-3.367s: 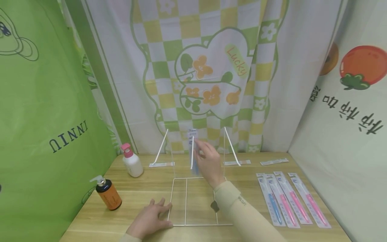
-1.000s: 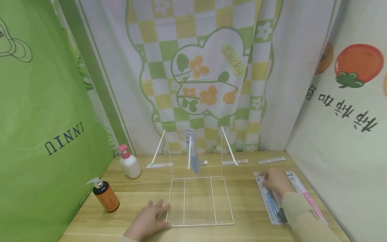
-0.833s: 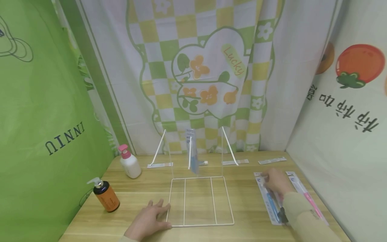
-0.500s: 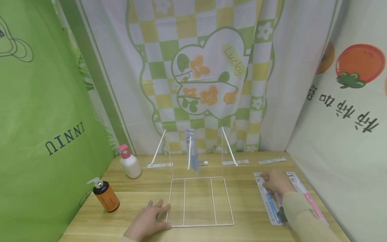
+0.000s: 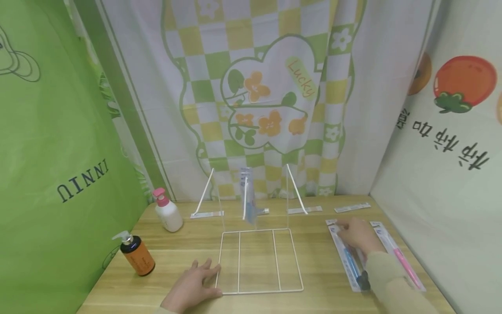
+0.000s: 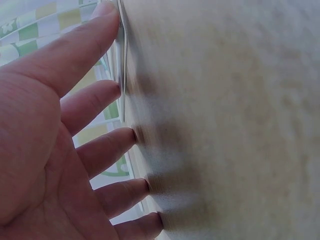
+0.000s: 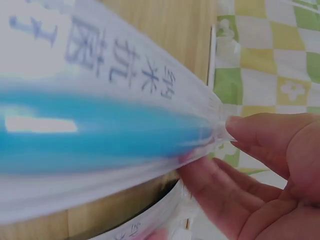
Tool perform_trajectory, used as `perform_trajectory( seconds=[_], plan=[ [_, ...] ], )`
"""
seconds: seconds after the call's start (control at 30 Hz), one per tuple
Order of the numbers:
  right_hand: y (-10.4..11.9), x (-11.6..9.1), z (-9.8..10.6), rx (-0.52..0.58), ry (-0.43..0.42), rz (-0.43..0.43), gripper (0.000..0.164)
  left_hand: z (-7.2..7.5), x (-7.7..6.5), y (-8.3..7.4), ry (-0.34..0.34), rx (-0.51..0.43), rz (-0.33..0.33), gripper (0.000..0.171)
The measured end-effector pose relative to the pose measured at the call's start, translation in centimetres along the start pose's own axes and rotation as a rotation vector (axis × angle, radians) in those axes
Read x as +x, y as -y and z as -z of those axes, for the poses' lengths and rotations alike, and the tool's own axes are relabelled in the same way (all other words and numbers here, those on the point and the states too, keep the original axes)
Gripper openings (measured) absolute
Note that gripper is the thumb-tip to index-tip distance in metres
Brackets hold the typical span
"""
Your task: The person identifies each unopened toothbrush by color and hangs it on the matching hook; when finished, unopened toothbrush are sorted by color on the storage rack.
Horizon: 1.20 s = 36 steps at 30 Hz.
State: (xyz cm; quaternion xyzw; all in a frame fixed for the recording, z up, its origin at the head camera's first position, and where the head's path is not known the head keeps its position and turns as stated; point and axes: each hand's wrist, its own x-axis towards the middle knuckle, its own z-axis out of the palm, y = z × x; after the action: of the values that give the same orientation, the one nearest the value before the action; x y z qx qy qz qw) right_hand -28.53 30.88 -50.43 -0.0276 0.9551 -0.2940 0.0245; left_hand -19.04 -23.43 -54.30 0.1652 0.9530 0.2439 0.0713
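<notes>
My right hand (image 5: 358, 235) is over the packs at the right of the table. Its thumb and fingers pinch the head end of a blue toothbrush in a clear blister pack (image 7: 110, 132). Beneath that pack, the edge of another pack (image 7: 150, 220) shows a bit of pink. A pink toothbrush pack (image 5: 400, 257) lies just right of the hand. My left hand (image 5: 192, 283) rests with spread fingers at the left base edge of a white wire rack (image 5: 239, 261), fingertips on the table (image 6: 210, 125). Toothbrush packs (image 5: 248, 196) hang at the rack's middle prong.
Two side prongs of the rack jut forward. A white pump bottle with a pink top (image 5: 169, 213) and an orange-and-black pump bottle (image 5: 139, 257) stand at left. Narrow white packets (image 5: 352, 208) lie along the back, before a checked curtain (image 5: 266, 87).
My right hand has moved from the rack's middle prong to the packs at right, leaving packs hanging there. Lately the blue toothbrush pack's top has shifted slightly left. The left hand stays put.
</notes>
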Motion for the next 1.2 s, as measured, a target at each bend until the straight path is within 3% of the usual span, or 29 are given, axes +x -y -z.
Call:
perform_trajectory(
  seconds=[0.2, 0.43, 0.67, 0.83, 0.97, 1.07, 1.2],
  plan=[
    [0.5, -0.8, -0.5, 0.164, -0.019, -0.027, 0.052, 0.0, 0.0, 0.0, 0.007, 0.001, 0.006, 0.079],
    [3.3, -1.8, -0.7, 0.127, -0.194, 0.149, 0.046, 0.1, -0.2, -0.2, -0.002, -0.018, -0.002, 0.078],
    [7.5, -3.6, -1.9, 0.301, -0.282, 0.267, 0.043, 0.1, -0.2, -0.3, 0.005, -0.026, 0.003, 0.078],
    [11.0, -5.4, -2.6, 0.284, -0.344, 0.309, 0.042, 0.1, -0.2, -0.2, -0.002, -0.023, -0.002, 0.078],
    [13.5, -6.6, -3.7, 0.289, -0.417, 0.423, 0.043, 0.0, -0.3, -0.1, -0.008, -0.015, -0.005, 0.078],
    [15.3, -7.1, -4.6, 0.36, -0.481, 0.56, 0.047, 0.0, -0.2, -0.1, -0.008, -0.007, -0.002, 0.079],
    [17.4, -8.0, -5.0, 0.412, -0.565, 0.68, 0.051, -0.1, -0.2, -0.2, -0.006, -0.003, 0.0, 0.079]
  ],
)
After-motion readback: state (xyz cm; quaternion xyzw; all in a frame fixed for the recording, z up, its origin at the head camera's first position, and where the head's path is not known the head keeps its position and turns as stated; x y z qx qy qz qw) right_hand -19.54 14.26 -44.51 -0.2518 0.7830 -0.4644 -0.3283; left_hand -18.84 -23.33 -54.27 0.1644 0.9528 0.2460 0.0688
